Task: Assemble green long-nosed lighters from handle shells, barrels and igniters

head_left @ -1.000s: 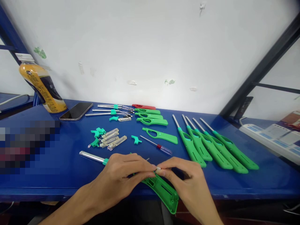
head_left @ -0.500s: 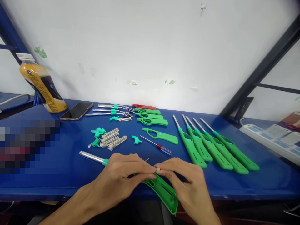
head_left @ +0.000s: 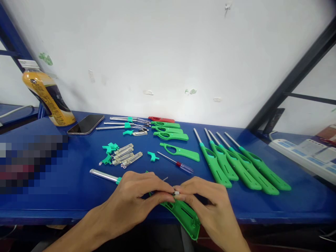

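Above an open green lighter half-shell (head_left: 187, 217), both my hands meet fingertip to fingertip. My right hand (head_left: 207, 206) pinches a small white part (head_left: 176, 193). Touching its left end is a small dark piece, pinched by my left hand (head_left: 141, 196); my fingers cover most of it. The half-shell lies hollow side up, slanting over the table's front edge. A metal lighter tube (head_left: 103, 175) with a teal collar reaches out to the left from under my left hand. A thin wire end (head_left: 165, 179) shows behind my fingertips.
Beyond my hands lie a screwdriver (head_left: 178, 164), a teal trigger (head_left: 153, 156), a green shell (head_left: 181, 152) and several clear gas tanks (head_left: 127, 157). Several assembled green lighters (head_left: 217, 168) lie on the right. A phone (head_left: 86, 124) and a bottle (head_left: 49, 94) occupy the back left.
The white part shows more between my fingertips, and a dark piece is now visible at its left end. Both hands have stayed nearly in place.
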The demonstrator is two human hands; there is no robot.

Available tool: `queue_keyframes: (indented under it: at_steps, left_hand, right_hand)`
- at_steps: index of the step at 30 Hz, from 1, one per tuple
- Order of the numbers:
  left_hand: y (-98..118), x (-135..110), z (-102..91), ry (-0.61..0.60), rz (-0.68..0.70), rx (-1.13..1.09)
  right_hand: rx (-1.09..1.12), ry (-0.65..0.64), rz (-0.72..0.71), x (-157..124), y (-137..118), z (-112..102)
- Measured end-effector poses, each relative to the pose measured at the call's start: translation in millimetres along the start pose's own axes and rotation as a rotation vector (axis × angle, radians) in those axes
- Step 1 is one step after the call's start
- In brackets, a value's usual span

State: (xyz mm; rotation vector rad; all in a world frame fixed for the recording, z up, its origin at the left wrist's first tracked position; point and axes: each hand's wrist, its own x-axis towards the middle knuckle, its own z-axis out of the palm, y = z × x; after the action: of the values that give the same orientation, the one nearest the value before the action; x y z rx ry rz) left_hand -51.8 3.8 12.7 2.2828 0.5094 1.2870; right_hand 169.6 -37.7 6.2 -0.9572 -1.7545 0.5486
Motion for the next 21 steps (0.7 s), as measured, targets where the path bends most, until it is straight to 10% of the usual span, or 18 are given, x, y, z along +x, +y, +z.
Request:
queue_keyframes:
  at_steps: [21]
  left_hand:
    - [5.4,6.3,0.4,-0.019,0.033,0.113]
  right_hand:
    - [-0.175,0.046,0.008,-3.3,-4.1,3.8]
